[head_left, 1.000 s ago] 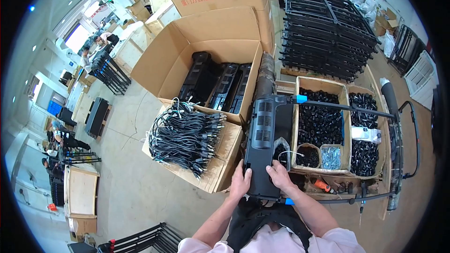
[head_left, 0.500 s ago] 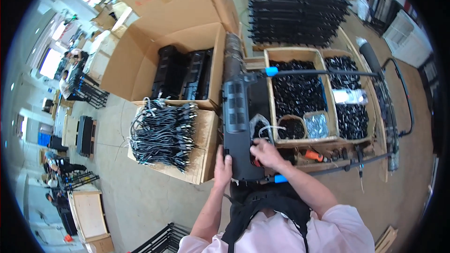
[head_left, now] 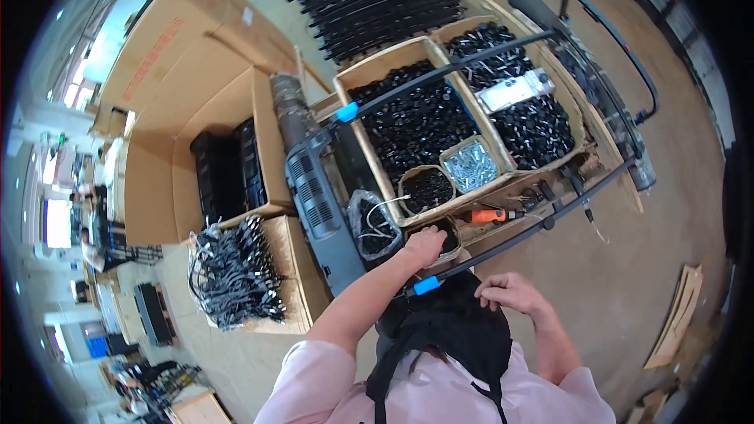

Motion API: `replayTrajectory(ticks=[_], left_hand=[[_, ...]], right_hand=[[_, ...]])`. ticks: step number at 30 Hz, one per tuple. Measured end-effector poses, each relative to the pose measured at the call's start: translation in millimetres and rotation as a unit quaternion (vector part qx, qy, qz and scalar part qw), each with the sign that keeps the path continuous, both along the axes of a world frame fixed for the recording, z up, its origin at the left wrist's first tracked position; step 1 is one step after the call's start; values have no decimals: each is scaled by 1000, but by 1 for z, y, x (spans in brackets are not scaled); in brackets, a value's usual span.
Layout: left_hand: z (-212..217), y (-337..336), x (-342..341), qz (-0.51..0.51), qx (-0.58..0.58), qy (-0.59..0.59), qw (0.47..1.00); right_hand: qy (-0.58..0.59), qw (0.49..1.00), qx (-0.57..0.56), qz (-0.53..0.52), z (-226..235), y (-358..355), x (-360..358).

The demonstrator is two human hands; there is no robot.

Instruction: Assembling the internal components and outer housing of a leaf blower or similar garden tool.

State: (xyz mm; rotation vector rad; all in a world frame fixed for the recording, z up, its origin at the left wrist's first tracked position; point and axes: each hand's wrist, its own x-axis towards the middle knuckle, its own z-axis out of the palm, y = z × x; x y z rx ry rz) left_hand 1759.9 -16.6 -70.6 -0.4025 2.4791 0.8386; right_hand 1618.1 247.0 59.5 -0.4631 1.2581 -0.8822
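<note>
My left hand [head_left: 426,246] reaches across my front into a small open box [head_left: 451,237] of dark contents. Its fingers are bent downward, and the tips are hidden there. Closer to my body, my right hand [head_left: 509,292] is raised with its fingers curled and pressed together; anything between them is too small to make out. A long dark grey housing [head_left: 312,196] with vent slots lies left of my left hand, untouched. Beside it sits a clear plastic bag [head_left: 374,224] of black parts. The black tube frame [head_left: 514,228] with blue end pieces passes between my hands.
Cartons of black small parts [head_left: 416,118] and silver screws [head_left: 470,165] stand ahead, with an orange-bodied tool [head_left: 488,216] nearby. Left are a cable bundle [head_left: 236,271] and a large cardboard box [head_left: 267,133]. Black frames [head_left: 377,0] are stacked at the back; people work far left.
My left hand has left the housing's left edge and moved right into the small box. My right hand has withdrawn from the housing toward my right. The view has turned.
</note>
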Motion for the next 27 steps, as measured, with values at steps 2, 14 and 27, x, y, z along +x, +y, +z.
replayTrajectory(ticks=[2, 14, 27], left_hand=[[-37, 0, -1, -54, -87, -59, 993], [-50, 0, -26, -251, -35, -51, 966], [-93, -22, -23, 17, 79, -56, 995]], right_hand=[[37, 998, 47, -29, -25, 6, 8], [-20, 859, 104, -501, -246, -56, 5], [82, 663, 181, -722, -264, -139, -22]])
